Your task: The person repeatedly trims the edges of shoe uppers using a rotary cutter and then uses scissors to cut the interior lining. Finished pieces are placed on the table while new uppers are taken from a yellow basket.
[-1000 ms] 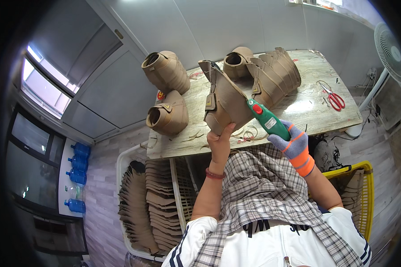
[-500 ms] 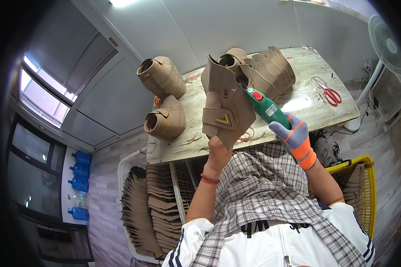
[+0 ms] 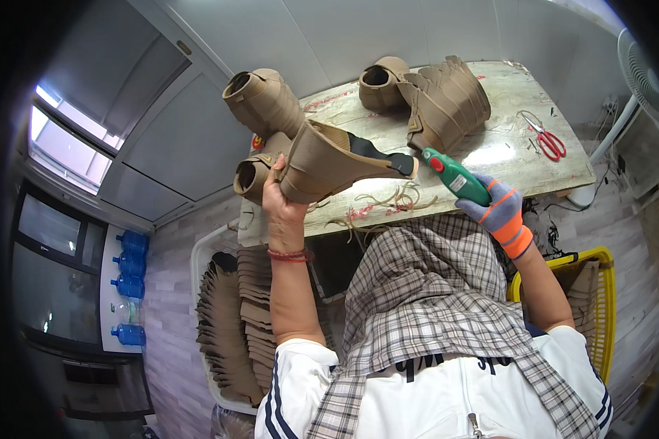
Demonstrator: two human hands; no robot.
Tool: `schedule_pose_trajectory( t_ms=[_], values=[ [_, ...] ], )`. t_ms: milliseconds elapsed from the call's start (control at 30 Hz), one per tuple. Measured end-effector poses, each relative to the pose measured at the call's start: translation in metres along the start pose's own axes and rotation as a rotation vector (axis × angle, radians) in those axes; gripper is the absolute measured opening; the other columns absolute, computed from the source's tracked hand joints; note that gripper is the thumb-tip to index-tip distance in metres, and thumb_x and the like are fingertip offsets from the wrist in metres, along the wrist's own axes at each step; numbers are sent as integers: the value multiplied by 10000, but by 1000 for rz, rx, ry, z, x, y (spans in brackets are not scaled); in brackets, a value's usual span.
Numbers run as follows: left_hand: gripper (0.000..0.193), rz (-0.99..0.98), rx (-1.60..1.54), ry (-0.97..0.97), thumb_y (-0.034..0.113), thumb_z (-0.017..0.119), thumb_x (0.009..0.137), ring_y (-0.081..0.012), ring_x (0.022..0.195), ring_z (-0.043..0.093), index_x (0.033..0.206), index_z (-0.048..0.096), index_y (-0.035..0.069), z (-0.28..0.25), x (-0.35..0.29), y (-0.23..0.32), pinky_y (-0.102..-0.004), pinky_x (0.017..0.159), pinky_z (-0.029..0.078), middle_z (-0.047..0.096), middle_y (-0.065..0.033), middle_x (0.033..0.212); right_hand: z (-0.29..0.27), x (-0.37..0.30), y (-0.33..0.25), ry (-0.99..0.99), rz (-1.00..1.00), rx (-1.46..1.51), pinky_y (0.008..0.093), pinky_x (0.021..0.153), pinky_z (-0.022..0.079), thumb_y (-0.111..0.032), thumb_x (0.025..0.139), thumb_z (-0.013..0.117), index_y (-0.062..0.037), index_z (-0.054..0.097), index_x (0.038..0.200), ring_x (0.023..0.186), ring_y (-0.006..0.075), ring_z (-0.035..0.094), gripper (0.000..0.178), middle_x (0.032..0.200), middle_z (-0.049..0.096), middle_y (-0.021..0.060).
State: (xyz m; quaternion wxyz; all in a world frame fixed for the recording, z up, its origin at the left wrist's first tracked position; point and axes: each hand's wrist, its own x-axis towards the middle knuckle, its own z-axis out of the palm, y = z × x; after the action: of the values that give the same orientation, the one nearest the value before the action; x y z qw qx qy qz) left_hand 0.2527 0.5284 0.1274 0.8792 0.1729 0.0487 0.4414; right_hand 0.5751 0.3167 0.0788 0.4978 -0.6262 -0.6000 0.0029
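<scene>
My bare left hand (image 3: 285, 199) grips a tan shoe upper (image 3: 329, 167) by its left end. The upper is held tilted above the table, its black lining strip showing and its narrow end pointing right. In my right hand (image 3: 501, 211), gloved in grey and orange, is a green handheld power cutter (image 3: 452, 177) with a red button. The cutter's tip points up and left, close to the upper's narrow end; a small gap seems to lie between them. Thin tan trimmings (image 3: 388, 201) lie on the table below the upper.
On the pale wooden table (image 3: 516, 91) stand nested tan uppers (image 3: 450, 102), a single upper (image 3: 381, 84) and a stack (image 3: 263, 102) at left. Red-handled scissors (image 3: 545, 139) lie at right. A white crate (image 3: 198, 256) and a yellow basket (image 3: 609, 314) flank my lap; a fan (image 3: 641, 80) stands right.
My left hand has moved left and turned the upper from upright to sideways, showing its lining. My right hand and the cutter have shifted slightly right and down.
</scene>
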Motion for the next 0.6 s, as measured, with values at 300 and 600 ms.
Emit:
schedule_pose_trajectory(
  t_ms=[300, 600],
  values=[
    [274, -101, -208, 99, 124, 497, 939, -325, 1089, 604, 1148, 584, -31, -23, 2, 6, -463, 985, 471, 633, -200, 1164, 5, 0, 1, -58, -166, -99, 353, 620, 531, -392, 596, 859, -40, 691, 1035, 673, 293, 664, 587, 792, 687, 140],
    [279, -167, -289, 93, 145, 486, 947, -350, 1070, 607, 1127, 572, -50, -25, 10, -15, -476, 982, 469, 631, -225, 1144, 11, 3, -8, -16, -230, -19, 354, 591, 521, -393, 586, 866, -51, 691, 1036, 651, 298, 658, 592, 780, 677, 146]
  ],
)
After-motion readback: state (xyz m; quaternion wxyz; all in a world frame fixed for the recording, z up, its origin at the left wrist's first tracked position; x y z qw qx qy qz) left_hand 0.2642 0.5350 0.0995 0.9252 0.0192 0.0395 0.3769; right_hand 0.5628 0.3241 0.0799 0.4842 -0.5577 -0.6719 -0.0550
